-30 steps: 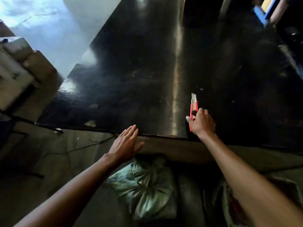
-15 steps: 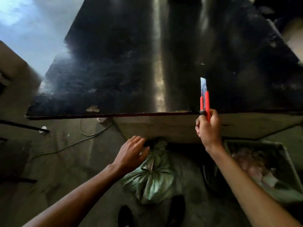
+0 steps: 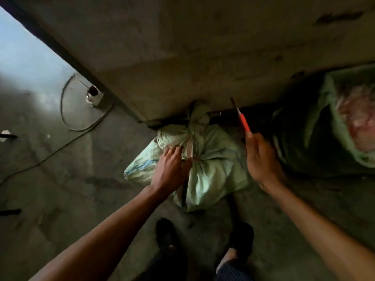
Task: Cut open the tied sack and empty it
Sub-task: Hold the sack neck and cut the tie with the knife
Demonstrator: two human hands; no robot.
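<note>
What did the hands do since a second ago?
The left hand moved down from near the table edge onto the tied sack, and its fingers now press on it. The right hand lifted the knife off the tabletop and brought it down beside the sack. The sack is uncut and sits on the floor as before.

Sack (image 3: 211,159) frame centre on floor (image 3: 60,189); left hand (image 3: 169,169) on it, knife (image 3: 242,119) right (second sack (image 3: 328,122) far right).

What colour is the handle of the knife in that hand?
The utility knife's handle is bright red-orange, held in the right hand; the head view shows it.
</note>
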